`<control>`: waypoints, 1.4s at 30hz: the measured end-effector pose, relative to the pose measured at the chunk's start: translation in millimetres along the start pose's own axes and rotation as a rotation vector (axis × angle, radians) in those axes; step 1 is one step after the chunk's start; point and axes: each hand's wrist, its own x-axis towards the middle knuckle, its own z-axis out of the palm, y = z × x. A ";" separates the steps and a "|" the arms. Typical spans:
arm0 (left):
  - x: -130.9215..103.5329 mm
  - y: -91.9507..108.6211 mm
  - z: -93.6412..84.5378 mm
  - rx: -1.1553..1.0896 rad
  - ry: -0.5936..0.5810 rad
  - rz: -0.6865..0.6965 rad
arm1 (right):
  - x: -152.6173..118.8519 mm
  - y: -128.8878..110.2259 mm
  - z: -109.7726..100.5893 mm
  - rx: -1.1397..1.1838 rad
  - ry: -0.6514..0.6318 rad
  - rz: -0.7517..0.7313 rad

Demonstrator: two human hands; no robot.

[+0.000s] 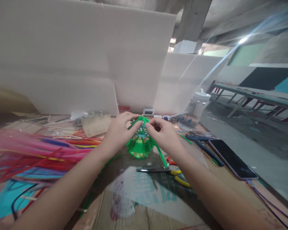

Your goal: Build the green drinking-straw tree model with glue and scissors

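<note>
A small green pipe-cleaner model (140, 147), with a pointed top and a flared skirt, stands upright at the middle of the table. Thin sticks and light blue bits show inside its open frame. My left hand (124, 128) has its fingers closed on the model's upper left side. At the upper right, my right hand (163, 134) pinches a green pipe cleaner (161, 154) against the frame, and a length of it hangs toward the table. The exact pinch point is hidden by the fingers. Scissors (156, 170) with yellow and red handles lie just below the model.
Colourful pipe cleaners (45, 151) are heaped at left. To the right lie dark-handled pliers (206, 147) and a phone (232, 159); a clear bottle (198, 107) stands behind. A protractor (121, 199) lies in front. White boards (81, 57) rise behind the table.
</note>
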 end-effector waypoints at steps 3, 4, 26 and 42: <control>0.5 0.0 -0.3 0.006 0.002 0.007 | 1.4 -0.3 1.2 0.002 0.014 -0.010; 0.7 0.0 -0.4 0.005 0.000 0.008 | 1.9 -0.2 1.5 0.004 0.016 -0.013; 1.6 -2.2 1.4 0.000 -0.005 0.040 | 4.1 2.1 6.7 -0.102 0.067 -0.028; -0.7 0.3 -0.7 0.002 -0.020 0.008 | -28.3 7.6 -32.0 -0.298 -0.151 -0.103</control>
